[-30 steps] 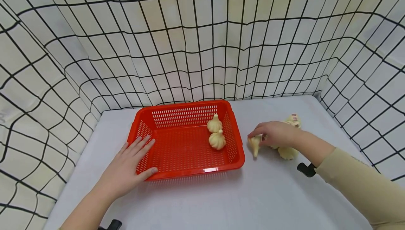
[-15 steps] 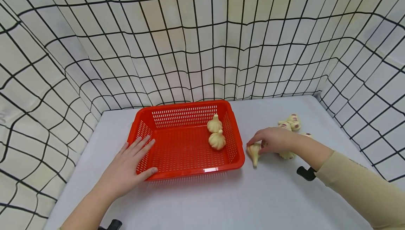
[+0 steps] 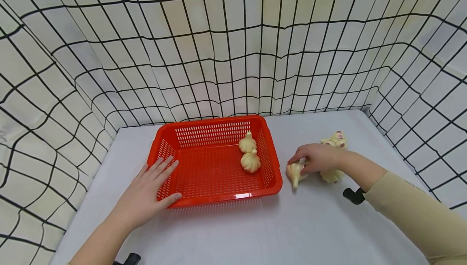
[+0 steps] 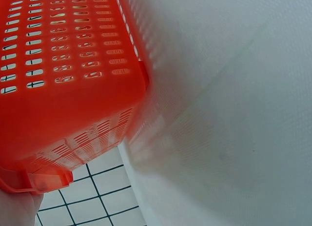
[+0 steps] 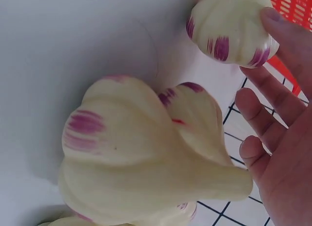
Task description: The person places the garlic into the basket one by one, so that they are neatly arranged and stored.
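Note:
My right hand [image 3: 316,160] pinches a garlic bulb [image 3: 294,174] between thumb and fingers, just right of the red basket. In the right wrist view this bulb [image 5: 231,28] shows purple streaks, with the thumb on one side and fingertips on the other. A larger-looking garlic bulb [image 5: 122,148] lies nearer that camera, beside the palm. My left hand [image 3: 147,194] rests spread over the left rim of the red plastic basket [image 3: 219,202], fingers straight. Two garlic bulbs, one behind the other [image 3: 250,161], sit along the basket's right side.
Several more garlic bulbs [image 3: 332,176] lie under and behind the right forearm on the white tabletop [image 3: 233,236]. Black netting [image 3: 233,42] over white cloth encloses the back and both sides.
The right hand first brought the garlic bulb slightly nearer the body, then shifted a little back and right, the bulb turning upright-stemmed toward the body. The left hand and basket stay put.

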A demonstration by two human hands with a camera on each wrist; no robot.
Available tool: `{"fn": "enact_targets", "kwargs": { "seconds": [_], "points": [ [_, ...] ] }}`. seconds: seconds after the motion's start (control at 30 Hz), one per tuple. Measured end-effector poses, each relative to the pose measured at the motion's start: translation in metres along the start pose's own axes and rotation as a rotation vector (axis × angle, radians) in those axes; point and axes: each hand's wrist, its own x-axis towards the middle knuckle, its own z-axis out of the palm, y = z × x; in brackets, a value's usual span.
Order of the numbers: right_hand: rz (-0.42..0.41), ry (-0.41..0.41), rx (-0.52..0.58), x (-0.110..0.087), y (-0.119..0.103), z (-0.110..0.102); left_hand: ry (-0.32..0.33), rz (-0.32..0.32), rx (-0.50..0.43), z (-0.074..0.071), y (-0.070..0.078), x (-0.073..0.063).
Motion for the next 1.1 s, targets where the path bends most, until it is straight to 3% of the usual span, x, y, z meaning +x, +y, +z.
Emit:
{"fn": "enact_targets", "kwargs": {
  "seconds": [0.27, 0.57, 0.8, 1.1],
  "points": [
    [0.050, 0.029, -0.027, -0.003, 0.006, -0.006, 0.006, 0.001, 0.002, 0.000, 0.000, 0.000],
    [0.003, 0.085, -0.171, -0.002, 0.007, -0.009, 0.005, 0.004, 0.001, 0.001, 0.000, 0.000],
    [0.020, 0.067, -0.232, -0.001, 0.009, -0.016, -0.001, -0.001, 0.006, 0.002, -0.001, 0.000],
    [0.075, 0.040, -0.214, 0.003, 0.012, -0.018, 0.012, 0.011, 0.005, 0.002, -0.001, 0.000]
  ]
}}
